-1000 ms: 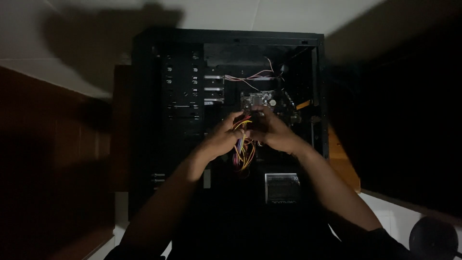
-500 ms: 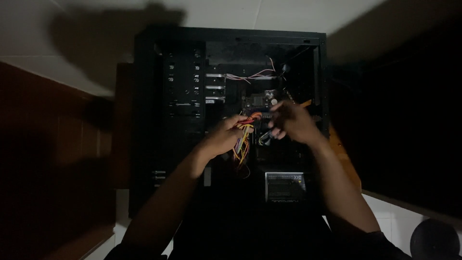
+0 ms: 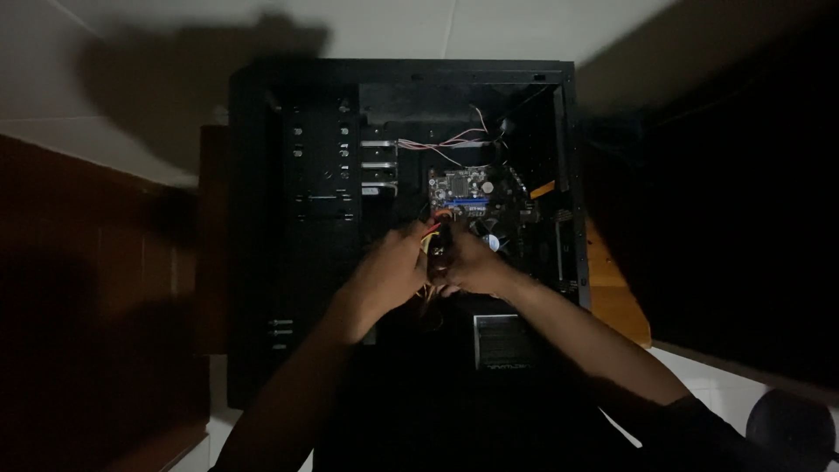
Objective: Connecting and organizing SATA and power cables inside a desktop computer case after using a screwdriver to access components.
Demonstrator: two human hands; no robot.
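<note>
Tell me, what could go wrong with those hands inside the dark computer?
It is very dim, so the left hand and right hand may misjudge where the coloured wires go. Tugging them could strain the circuit board just beyond. Fingers might also catch the thin loose wires above.

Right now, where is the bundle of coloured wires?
Head view, centre: the wires sit between the left hand and right hand, just below the motherboard.
</note>
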